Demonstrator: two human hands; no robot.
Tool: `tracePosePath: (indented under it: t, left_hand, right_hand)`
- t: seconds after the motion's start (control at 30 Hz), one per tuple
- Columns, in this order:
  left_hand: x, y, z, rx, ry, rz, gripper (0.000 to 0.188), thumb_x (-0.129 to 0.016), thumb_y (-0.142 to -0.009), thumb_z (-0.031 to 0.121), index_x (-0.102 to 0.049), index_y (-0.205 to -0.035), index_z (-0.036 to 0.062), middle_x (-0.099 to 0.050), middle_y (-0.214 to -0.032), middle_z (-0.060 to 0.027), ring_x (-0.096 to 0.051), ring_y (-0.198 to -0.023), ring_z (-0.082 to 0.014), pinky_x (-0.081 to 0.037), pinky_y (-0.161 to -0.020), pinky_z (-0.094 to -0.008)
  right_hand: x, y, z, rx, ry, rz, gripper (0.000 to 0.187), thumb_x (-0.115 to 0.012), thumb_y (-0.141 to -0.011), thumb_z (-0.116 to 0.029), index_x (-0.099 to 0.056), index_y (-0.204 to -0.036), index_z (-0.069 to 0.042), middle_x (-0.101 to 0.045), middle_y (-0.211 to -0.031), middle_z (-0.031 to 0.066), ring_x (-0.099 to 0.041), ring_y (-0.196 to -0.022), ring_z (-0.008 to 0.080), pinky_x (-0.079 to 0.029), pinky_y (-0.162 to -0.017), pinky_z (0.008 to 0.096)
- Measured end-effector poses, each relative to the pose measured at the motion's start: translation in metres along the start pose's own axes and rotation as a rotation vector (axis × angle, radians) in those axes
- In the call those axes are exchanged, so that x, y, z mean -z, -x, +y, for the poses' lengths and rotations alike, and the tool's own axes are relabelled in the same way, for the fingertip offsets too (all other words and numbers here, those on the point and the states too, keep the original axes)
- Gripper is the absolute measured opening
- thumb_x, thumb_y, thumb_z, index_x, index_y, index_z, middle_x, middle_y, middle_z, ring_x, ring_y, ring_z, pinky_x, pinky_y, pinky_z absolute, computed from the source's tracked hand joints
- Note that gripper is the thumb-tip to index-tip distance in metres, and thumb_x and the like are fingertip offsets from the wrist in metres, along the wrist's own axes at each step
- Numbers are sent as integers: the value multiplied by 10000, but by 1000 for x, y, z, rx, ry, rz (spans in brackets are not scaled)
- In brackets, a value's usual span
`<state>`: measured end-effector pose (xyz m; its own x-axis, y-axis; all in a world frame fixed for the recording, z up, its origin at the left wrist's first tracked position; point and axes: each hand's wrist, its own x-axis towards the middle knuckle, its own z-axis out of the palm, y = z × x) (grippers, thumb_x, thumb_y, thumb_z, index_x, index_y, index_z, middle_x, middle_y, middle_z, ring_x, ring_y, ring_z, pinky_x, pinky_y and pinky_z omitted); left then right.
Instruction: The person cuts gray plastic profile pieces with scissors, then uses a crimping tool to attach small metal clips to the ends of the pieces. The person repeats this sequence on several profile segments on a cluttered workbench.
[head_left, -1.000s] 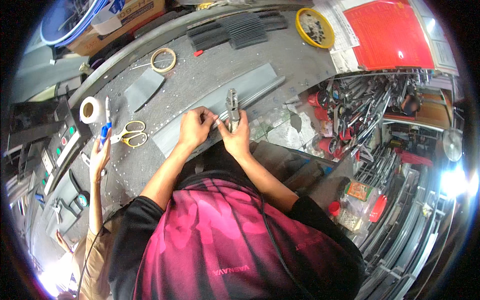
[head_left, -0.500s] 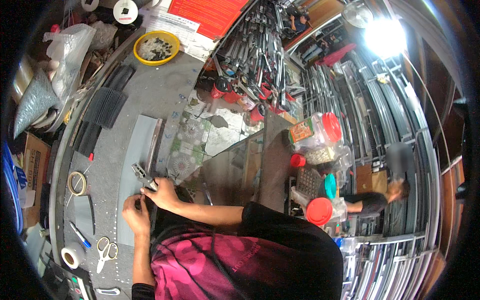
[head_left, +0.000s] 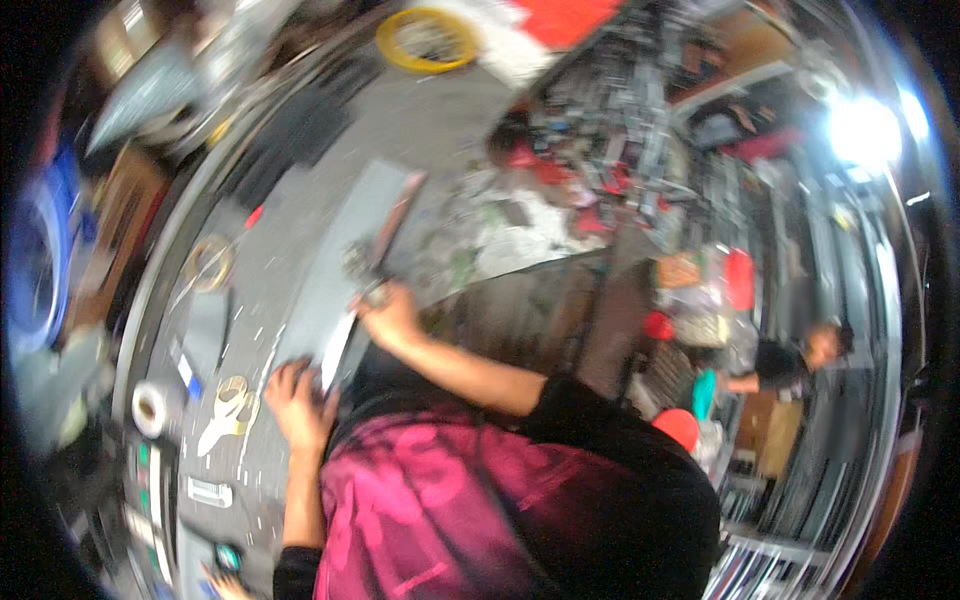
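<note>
Roll of white tape (head_left: pixel 157 409): left side of bench (head_left: pixel 410 110), just beside yellow-handled scissors (head_left: pixel 226 418); both lie clear of the work, seemingly for easy reach. Left hand (head_left: pixel 300 405): fingers parted at the near end of grey strip (head_left: pixel 350 225), gripping nothing that shows; pose suggests steadying, contact uncertain. Grey strip: flat on the bench, slanting away from the body, perhaps so its long side faces the tool. Metal hand tool (head_left: pixel 360 262): at the strip's right side. Right hand (head_left: pixel 392 318): fingers drawn in around the tool's lower end, apparently for firm control. Hidden or unclear: another person's hand (head_left: pixel 225 585), cut off at lower edge; strip's near end, covered; tool's head and exact kind, smeared; contents of yellow bowl (head_left: pixel 430 67), blurred.
</note>
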<state>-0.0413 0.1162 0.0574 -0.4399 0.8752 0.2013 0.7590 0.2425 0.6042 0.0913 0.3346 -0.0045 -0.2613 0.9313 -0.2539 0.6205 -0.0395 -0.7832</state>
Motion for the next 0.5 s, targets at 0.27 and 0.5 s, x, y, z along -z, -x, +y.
tracePosePath:
  t: [0.27, 0.5]
  left_hand:
    - [1, 34, -2, 78, -56, 166, 309, -937, -826, 210, -816, -1093, 114, -752, -1207, -50, -679, -1162, -309, -480, -980, -492]
    - [-2, 31, 15, 278, 83, 270, 248, -931, -839, 147, -876, -1078, 111, -757, -1155, -35, -708, -1035, -277, -520, -954, -423]
  right_hand:
    - [30, -49, -36, -91, -480, -87, 137, -855, -995, -84, -757, -1048, -5, -770, -874, 57, -698, -665, 138, -549, -584, 311]
    - [36, -61, -56, -13, -370, -121, 175, -841, -1012, -96, -756, -1080, 41, -790, -910, 87, -730, -698, 151, -581, -600, 298]
